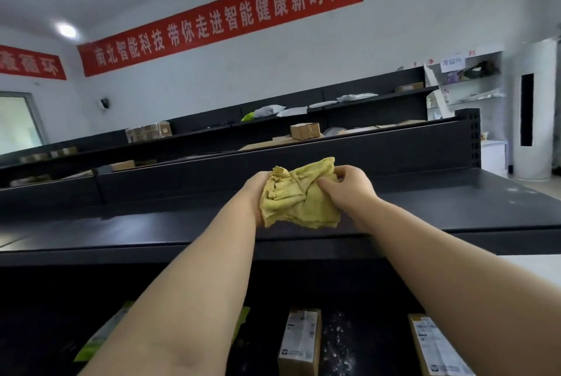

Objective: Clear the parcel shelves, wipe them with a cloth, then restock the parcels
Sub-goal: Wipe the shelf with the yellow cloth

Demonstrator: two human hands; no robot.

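Cloth [299,196]: yellow, crumpled, held up between both hands above the top shelf [151,224], its lower hem hanging just over the shelf's front edge; whether it touches the surface cannot be told.

Grip: left hand [256,193] cups the cloth's left side from behind, fingers hidden in the folds. Right hand [346,184] pinches the right side, thumb pressed onto the front, fingers curled over the top.

Edges and room: the top shelf is bare to the left and right of the grip, with open surface running out both ways. Directly behind the grip stands a low dark back panel [303,157]. At the panel's far right end is a perforated upright [470,135].

Cloth, look: soft terry-like weave, bunched in deep folds, frayed and uneven along the bottom, some darker spots near the left side.

Surface: dark, matte metal with a dull sheen.

Below the grip: a lower shelf holds a brown box [302,342] with a white label, a second labelled box [437,348] to the right, and a green-edged packet [103,336] to the left. White specks lie between the boxes.

Room: beyond the grip, further dark shelving [212,129] carries cardboard boxes and grey mailers. White walls; a red banner [218,17] with white characters overhead.
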